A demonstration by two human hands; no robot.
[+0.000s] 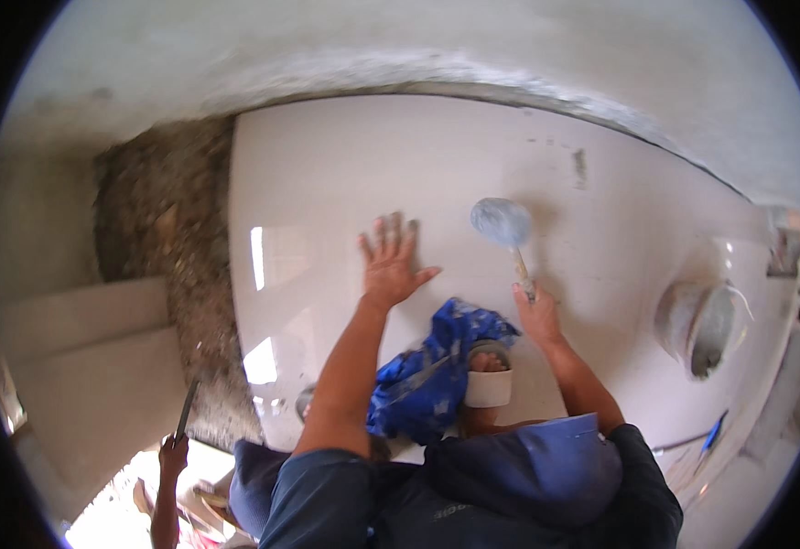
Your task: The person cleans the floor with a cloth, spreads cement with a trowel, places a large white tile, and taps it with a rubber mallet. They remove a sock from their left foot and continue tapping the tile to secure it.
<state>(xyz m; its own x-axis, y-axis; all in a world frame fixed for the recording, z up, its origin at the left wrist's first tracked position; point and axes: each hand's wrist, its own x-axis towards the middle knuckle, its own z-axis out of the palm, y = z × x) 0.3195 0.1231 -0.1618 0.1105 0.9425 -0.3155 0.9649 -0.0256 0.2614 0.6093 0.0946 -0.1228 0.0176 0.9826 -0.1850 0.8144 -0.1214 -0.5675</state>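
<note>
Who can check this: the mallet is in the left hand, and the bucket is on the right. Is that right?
Not quite: the left hand is spread open. The head view shows the mallet in the right hand; the bucket is on the right.

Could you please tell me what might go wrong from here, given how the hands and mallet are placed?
The mallet, gripped in the right hand, could catch the bare, spread left hand if a swing strayed sideways. The toes of the foot below are uncovered, so a dropped mallet might hurt them. Too hard a blow could perhaps crack the pale tile surface.
</note>
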